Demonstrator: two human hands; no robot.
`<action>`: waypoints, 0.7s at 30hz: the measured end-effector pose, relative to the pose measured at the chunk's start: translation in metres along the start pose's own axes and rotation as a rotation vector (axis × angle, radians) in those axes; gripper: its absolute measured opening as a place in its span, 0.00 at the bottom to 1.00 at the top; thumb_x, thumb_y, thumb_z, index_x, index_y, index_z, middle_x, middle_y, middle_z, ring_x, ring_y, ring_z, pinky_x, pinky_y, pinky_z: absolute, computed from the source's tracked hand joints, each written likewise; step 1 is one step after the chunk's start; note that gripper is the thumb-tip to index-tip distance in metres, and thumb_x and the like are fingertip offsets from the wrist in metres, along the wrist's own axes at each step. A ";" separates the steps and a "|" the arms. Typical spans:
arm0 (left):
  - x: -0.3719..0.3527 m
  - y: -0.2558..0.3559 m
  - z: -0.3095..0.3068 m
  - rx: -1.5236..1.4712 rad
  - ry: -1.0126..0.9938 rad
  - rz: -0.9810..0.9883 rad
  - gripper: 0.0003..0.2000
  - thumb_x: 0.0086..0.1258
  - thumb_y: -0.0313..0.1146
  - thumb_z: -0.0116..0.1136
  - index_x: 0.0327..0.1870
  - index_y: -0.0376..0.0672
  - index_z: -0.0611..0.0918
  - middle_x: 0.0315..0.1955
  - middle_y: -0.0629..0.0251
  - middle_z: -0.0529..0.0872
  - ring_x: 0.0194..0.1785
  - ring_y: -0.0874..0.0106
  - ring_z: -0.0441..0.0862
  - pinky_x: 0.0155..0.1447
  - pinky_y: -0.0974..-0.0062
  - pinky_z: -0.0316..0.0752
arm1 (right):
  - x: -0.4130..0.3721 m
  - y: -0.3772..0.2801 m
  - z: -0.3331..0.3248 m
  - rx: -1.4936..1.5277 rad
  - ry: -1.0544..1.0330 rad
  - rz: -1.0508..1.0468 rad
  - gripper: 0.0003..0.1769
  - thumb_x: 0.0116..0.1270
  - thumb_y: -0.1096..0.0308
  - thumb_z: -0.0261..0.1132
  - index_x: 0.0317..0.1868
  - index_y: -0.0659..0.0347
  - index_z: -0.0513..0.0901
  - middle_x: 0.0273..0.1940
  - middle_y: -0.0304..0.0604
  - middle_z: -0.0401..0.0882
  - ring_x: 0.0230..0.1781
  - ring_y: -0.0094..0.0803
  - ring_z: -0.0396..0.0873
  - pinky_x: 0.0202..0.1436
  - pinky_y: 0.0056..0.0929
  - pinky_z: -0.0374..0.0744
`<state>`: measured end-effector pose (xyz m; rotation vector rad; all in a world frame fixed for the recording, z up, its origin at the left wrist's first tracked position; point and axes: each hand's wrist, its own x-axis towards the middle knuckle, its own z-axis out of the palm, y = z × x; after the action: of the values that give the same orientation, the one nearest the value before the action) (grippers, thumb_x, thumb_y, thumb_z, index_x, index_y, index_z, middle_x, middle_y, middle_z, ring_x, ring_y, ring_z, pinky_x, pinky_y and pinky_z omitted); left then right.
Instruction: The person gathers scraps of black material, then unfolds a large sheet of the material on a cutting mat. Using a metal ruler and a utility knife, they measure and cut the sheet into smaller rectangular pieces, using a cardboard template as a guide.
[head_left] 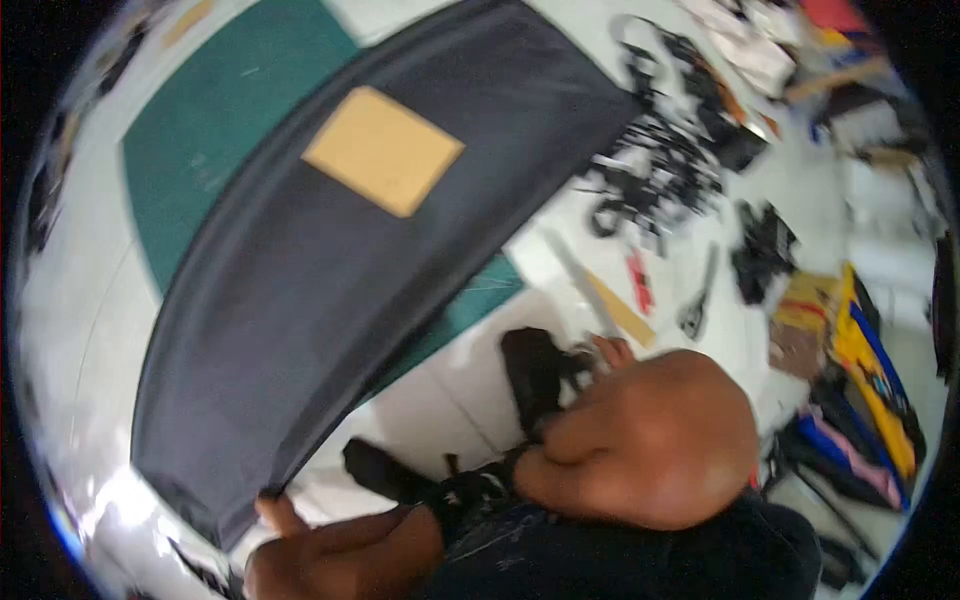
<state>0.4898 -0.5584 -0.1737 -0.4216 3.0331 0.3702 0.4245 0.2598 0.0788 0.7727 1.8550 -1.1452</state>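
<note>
A long sheet of black fabric (290, 280) with a curved far edge lies across a green mat (215, 125). On top of it rests a tan rectangular piece (385, 152). At the fabric's near left corner, my left hand (283, 513) has its fingers closed on the edge, partly hidden by my knee. My right hand (613, 352) is low beside my other knee, fingertips slightly apart, close to the lower end of a metal ruler (583, 283); the rest of that hand is hidden.
Black and white scraps (655, 175) are heaped right of the fabric. Below them lie a red-handled tool (639, 280), scissors (698, 305) and a tan strip (622, 312). Black material (765, 250) and a yellow-and-blue bag (880, 375) are farther right. My feet are on the floor.
</note>
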 end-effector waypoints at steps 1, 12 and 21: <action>0.003 -0.004 -0.002 0.159 0.027 -0.046 0.12 0.55 0.29 0.60 0.39 0.34 0.83 0.36 0.55 0.87 0.38 0.60 0.81 0.45 0.61 0.76 | -0.008 -0.016 -0.004 0.013 -0.167 0.026 0.23 0.70 0.50 0.65 0.54 0.59 0.76 0.44 0.49 0.77 0.42 0.39 0.78 0.46 0.37 0.78; 0.061 0.126 -0.047 -1.433 0.816 -1.385 0.28 0.67 0.39 0.62 0.65 0.34 0.71 0.61 0.56 0.78 0.58 0.55 0.78 0.62 0.61 0.75 | 0.091 -0.058 0.011 0.046 -0.235 0.246 0.21 0.73 0.52 0.61 0.58 0.54 0.71 0.51 0.43 0.72 0.48 0.35 0.74 0.48 0.37 0.78; 0.048 0.082 -0.040 -0.220 0.855 -1.260 0.37 0.66 0.40 0.65 0.72 0.36 0.62 0.65 0.42 0.69 0.68 0.48 0.67 0.72 0.57 0.62 | 0.152 -0.171 -0.023 0.102 0.369 -0.443 0.20 0.76 0.53 0.57 0.62 0.49 0.67 0.57 0.39 0.69 0.53 0.32 0.71 0.49 0.37 0.77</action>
<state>0.4196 -0.5039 -0.1199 -2.7925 2.4779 0.4535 0.2043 0.2253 0.0249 0.6808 2.3730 -1.4557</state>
